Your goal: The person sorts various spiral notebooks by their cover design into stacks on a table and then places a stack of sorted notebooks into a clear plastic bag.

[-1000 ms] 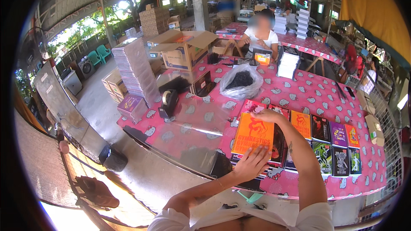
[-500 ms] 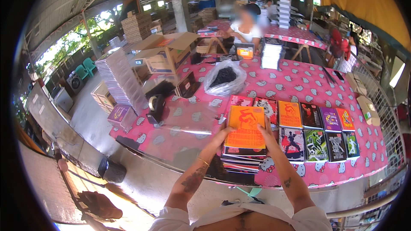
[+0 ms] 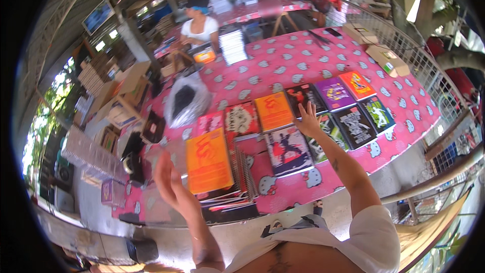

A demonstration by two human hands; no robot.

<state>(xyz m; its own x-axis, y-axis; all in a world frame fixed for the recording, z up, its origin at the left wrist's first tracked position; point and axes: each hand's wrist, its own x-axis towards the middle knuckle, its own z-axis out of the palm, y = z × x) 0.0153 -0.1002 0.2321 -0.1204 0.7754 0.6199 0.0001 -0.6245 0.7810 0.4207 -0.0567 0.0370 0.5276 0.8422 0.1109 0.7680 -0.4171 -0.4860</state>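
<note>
An orange-covered spiral notebook [image 3: 208, 164] lies on top of a stack of notebooks near the table's front edge. My left hand [image 3: 174, 184] is raised just left of that stack, slightly blurred, its fingers stretched out and holding nothing. Farther right, my right hand [image 3: 309, 120] reaches over two rows of notebooks with its fingers spread. Its fingertips are at the black notebook [image 3: 298, 96] in the back row, and it partly covers a green notebook [image 3: 331, 134] in the front row. Whether it touches either I cannot tell. Close by lie an orange notebook [image 3: 273, 111] and a purple-and-white notebook [image 3: 289, 151].
A pink patterned cloth [image 3: 404, 116] covers the table. A clear bag of black pieces [image 3: 184, 101], a tape dispenser [image 3: 134, 164] and a tall wrapped stack [image 3: 91, 154] stand at left. Cardboard pieces [image 3: 388, 61] lie far right beside a wire fence. A co-worker [image 3: 200, 28] sits across the table.
Both hands have let go of the orange notebook, which now rests on the stack. My right hand has moved right over the rows; my left has drawn off leftward. The view has swung right and tilted.
</note>
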